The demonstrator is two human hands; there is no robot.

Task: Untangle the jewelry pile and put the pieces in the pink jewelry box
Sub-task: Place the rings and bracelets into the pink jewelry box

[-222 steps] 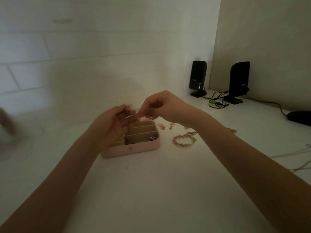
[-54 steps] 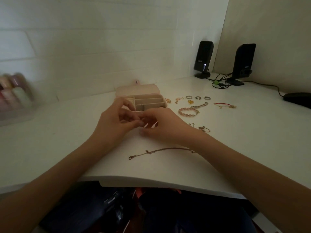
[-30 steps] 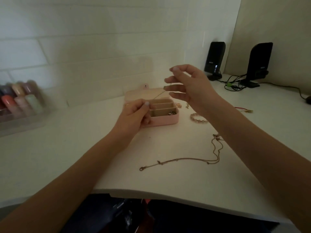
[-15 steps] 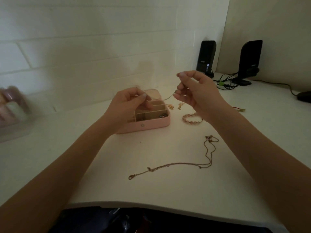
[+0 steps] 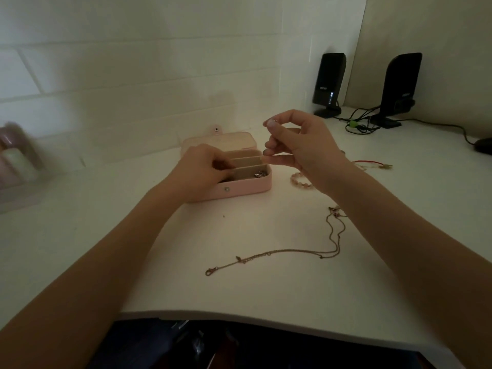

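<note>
Pink jewelry box (image 5: 241, 188): open on desk. Left hand (image 5: 202, 169) curled over its compartments, contents unclear. Right hand (image 5: 298, 145) pinches something tiny above. Advice: lower it slowly, coil neatly.

Left hand (image 5: 202, 169) now down into pink jewelry box (image 5: 247, 186).

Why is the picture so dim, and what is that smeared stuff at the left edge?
Head view: the room light is low, so the thin necklace barely stands out; the pink jewelry box stays readable. The containers at the left edge are blurred, and the wide lens bends the desk edge.
</note>
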